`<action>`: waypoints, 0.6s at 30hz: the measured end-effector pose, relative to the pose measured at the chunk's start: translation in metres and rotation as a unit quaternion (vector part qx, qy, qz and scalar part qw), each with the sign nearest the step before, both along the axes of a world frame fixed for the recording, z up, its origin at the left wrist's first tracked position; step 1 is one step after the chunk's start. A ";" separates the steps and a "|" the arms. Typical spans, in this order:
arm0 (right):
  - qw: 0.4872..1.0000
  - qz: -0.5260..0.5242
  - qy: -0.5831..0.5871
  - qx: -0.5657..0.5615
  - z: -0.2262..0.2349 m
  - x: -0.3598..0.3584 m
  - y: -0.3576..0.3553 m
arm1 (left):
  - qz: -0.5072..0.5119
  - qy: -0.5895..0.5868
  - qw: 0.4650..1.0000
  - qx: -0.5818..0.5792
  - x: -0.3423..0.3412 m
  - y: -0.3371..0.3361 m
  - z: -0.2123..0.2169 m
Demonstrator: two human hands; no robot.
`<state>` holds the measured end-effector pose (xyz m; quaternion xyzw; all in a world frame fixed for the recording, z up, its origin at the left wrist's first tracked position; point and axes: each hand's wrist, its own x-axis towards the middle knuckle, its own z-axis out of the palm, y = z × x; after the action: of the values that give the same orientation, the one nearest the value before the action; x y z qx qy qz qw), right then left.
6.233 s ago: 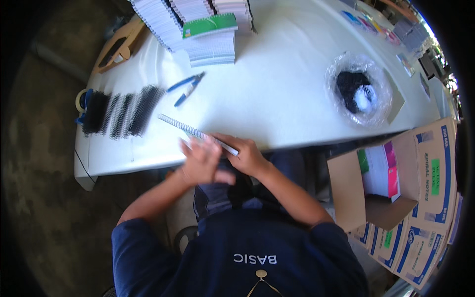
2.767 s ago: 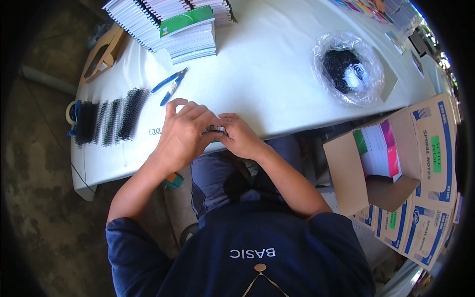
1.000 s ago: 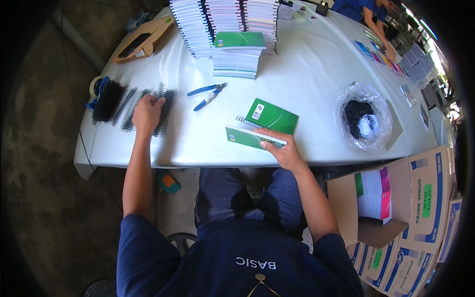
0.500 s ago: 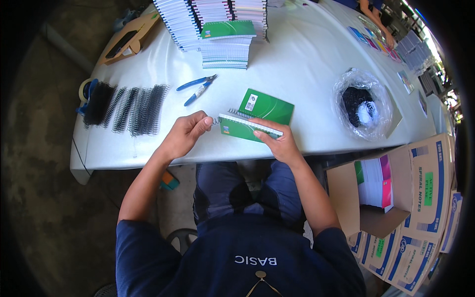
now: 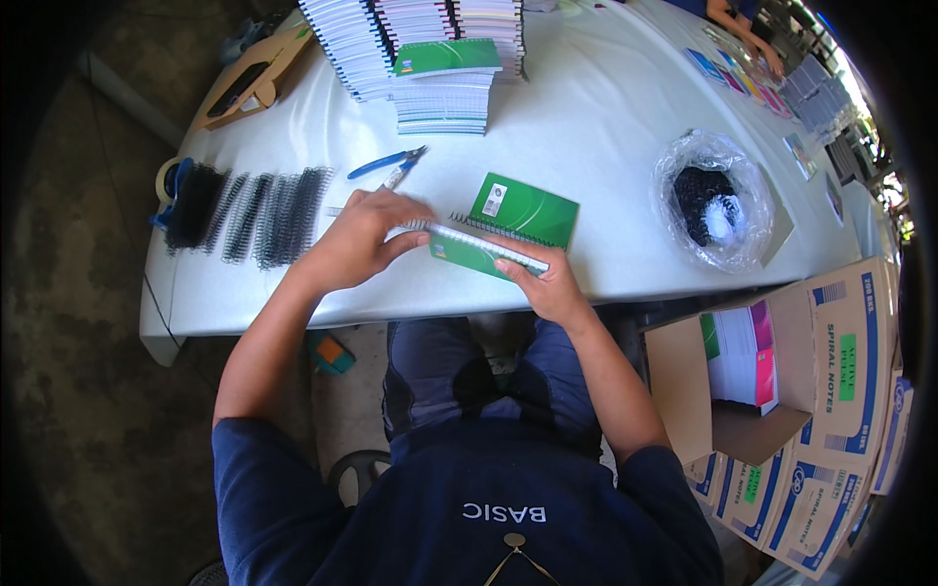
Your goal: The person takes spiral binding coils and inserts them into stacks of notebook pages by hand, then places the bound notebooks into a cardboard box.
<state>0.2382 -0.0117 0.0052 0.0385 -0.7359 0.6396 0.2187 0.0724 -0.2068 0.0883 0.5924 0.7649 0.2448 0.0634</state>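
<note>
— Green notebook point(image 5: 489, 252) sits at the white desk point(image 5: 606, 146) near edge; your right hand point(image 5: 547, 283) pins it, your left hand point(image 5: 362, 237) pinches the spiral wire point(image 5: 469, 236).

— Risk?

— I'd judge a loose pinch lets the coil skip holes. Black coils point(image 5: 264, 205), pliers point(image 5: 391, 164), stacked pads point(image 5: 420, 49) crowd the desk; cartons point(image 5: 840, 352) sit beside you.

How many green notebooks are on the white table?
3: one held edge-up in both hands, one flat behind it, one topping the far stack. More may hide inside the stacks.
</note>
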 end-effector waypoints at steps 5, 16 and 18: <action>0.995 -0.036 0.034 0.092 -0.002 0.004 -0.009 | 0.057 0.301 0.952 0.016 0.023 0.013 0.010; 0.982 -0.040 0.107 0.153 -0.013 0.009 -0.041 | 0.198 0.357 0.899 0.158 0.046 -0.015 -0.080; 0.984 -0.047 0.111 0.129 -0.017 0.007 -0.043 | 0.158 0.291 0.941 0.072 0.068 -0.028 -0.105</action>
<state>0.2449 -0.0547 -0.0117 0.1026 -0.7845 0.5202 0.3217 0.1403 -0.2347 -0.0168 0.5122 0.8143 0.1230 -0.2437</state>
